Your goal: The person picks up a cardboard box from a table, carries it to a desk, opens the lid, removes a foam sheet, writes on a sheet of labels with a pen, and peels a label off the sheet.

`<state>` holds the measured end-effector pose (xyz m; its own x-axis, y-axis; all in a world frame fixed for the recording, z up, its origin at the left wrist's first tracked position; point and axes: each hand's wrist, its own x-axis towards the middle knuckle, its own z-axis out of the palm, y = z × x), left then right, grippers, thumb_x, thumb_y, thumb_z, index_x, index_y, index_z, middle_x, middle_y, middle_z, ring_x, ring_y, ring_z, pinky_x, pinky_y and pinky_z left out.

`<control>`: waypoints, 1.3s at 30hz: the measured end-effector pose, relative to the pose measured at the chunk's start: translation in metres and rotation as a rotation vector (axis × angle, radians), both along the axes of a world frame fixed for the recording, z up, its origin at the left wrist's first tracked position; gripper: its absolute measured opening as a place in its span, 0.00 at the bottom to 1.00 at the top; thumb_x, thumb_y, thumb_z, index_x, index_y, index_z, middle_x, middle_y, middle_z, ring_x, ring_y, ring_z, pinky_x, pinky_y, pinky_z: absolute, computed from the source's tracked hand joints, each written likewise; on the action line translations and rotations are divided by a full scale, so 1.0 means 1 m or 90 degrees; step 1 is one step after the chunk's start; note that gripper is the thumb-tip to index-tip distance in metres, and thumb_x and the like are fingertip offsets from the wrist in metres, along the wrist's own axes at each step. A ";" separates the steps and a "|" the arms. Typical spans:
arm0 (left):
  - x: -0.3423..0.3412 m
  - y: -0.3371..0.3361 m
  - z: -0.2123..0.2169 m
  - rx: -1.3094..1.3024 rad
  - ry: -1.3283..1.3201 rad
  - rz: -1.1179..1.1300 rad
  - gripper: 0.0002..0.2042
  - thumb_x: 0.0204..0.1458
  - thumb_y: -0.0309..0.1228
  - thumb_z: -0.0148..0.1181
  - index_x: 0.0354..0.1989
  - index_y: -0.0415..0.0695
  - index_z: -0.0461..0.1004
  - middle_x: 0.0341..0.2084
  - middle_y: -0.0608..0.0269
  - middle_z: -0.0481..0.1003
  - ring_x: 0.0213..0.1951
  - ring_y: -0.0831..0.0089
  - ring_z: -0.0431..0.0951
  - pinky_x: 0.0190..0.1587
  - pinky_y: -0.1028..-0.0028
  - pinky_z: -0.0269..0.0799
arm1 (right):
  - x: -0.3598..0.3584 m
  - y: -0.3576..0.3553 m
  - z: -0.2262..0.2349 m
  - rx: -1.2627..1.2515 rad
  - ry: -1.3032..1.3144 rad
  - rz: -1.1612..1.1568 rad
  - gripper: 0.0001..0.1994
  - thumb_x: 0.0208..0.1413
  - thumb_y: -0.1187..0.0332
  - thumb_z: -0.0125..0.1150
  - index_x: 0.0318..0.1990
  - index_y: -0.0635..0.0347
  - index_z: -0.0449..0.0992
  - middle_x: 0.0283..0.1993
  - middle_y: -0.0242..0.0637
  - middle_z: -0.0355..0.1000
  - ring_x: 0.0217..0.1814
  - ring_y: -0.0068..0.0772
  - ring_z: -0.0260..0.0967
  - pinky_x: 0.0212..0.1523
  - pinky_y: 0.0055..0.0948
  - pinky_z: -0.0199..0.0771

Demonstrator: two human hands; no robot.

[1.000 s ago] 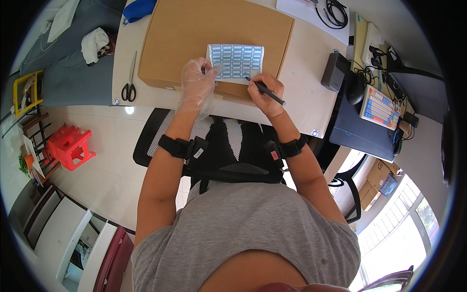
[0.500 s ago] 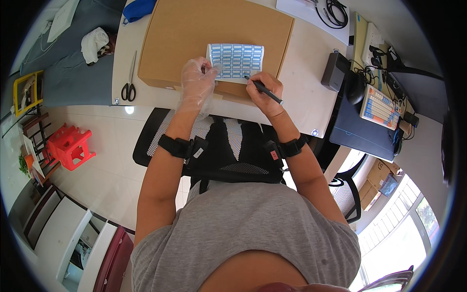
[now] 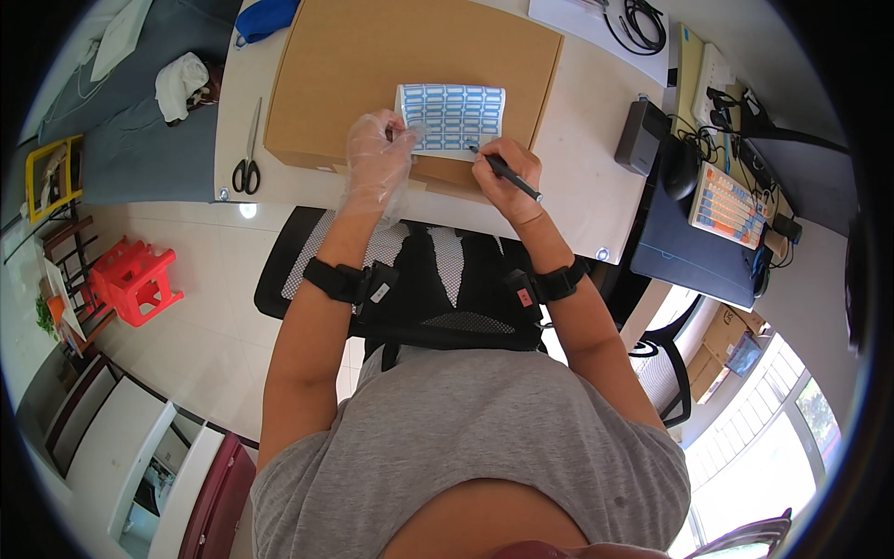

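Note:
A sheet of blue-and-white sticker labels [image 3: 453, 104] lies on a large brown cardboard box [image 3: 345, 70], near the box's front edge. My left hand [image 3: 377, 154], in a thin clear plastic glove, has its fingers curled at the sheet's lower left corner and grips it there. Bare and closed, my right hand [image 3: 507, 182] holds a black pen [image 3: 507, 171] slanted, its tip at the sheet's lower right part. The pen's far end points down and to the right. My right fingers partly hide the tip.
The box rests on a pale table [image 3: 596, 121]. Black-handled scissors [image 3: 248, 154] lie left of it. A grey box-shaped device [image 3: 643, 137], a black mouse [image 3: 684, 168] and a keyboard [image 3: 731, 207] are at the right. A black mesh chair [image 3: 424, 270] stands under my forearms.
My right hand and the pen tip have shifted very slightly to the right along the sheet. My left hand and the sheet look unmoved.

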<state>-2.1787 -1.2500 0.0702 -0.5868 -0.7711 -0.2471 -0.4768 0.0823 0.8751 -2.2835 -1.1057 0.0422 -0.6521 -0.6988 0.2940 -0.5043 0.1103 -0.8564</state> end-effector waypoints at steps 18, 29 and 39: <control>0.000 0.002 0.000 -0.039 -0.019 0.009 0.10 0.37 0.28 0.62 0.22 0.36 0.68 0.18 0.62 0.66 0.20 0.76 0.67 0.21 0.77 0.66 | 0.001 0.001 0.000 0.018 -0.027 -0.029 0.04 0.35 0.79 0.55 0.20 0.61 0.66 0.18 0.39 0.65 0.18 0.36 0.64 0.20 0.26 0.64; 0.000 0.001 0.004 -0.002 -0.022 0.014 0.09 0.37 0.29 0.61 0.22 0.37 0.68 0.17 0.63 0.66 0.21 0.76 0.66 0.25 0.76 0.62 | -0.001 0.001 -0.001 0.000 -0.005 -0.009 0.04 0.34 0.79 0.54 0.20 0.61 0.66 0.18 0.39 0.65 0.18 0.36 0.64 0.19 0.27 0.64; -0.001 0.001 0.003 0.007 -0.024 0.010 0.08 0.38 0.28 0.60 0.20 0.37 0.67 0.15 0.65 0.65 0.19 0.79 0.63 0.23 0.77 0.61 | -0.001 0.001 -0.003 0.010 -0.026 -0.013 0.04 0.35 0.78 0.54 0.20 0.62 0.66 0.18 0.39 0.66 0.19 0.36 0.65 0.20 0.26 0.65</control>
<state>-2.1794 -1.2491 0.0729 -0.5652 -0.7771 -0.2768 -0.5099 0.0654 0.8577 -2.2842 -1.1043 0.0396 -0.6769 -0.6900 0.2565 -0.4669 0.1331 -0.8742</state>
